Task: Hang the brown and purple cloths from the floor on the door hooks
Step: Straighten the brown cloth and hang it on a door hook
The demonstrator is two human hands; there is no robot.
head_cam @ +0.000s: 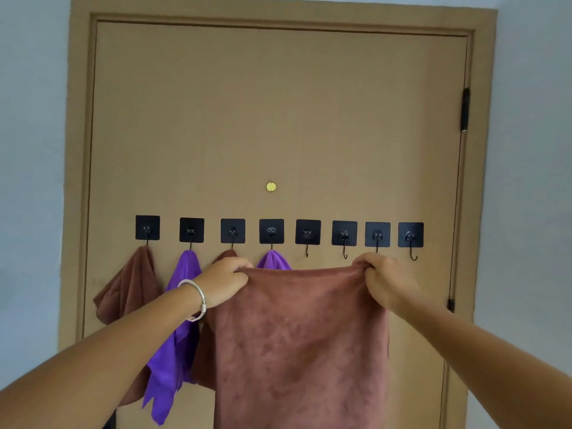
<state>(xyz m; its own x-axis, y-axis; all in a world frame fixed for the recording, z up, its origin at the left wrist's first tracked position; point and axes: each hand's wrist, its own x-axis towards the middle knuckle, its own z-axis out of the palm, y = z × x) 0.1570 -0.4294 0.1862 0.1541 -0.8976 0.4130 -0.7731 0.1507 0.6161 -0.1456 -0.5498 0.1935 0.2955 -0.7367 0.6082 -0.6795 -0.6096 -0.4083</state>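
I hold a brown cloth (300, 342) spread flat in front of the door (278, 119). My left hand (226, 281) grips its top left corner and my right hand (382, 278) grips its top right corner. A row of several black square hooks (308, 232) runs across the door just above the cloth's top edge. The first hook carries a brown cloth (130, 286), the second a purple cloth (173, 345), the third another brown cloth (227, 253), the fourth another purple cloth (274, 261). The held cloth hides the lower parts of those last two. The right-hand hooks (344, 233) are bare.
A small brass peephole cover (271, 187) sits above the hooks. A black hinge (465, 109) is on the door's right edge. Pale walls (31, 181) flank the door frame on both sides. The floor is out of view.
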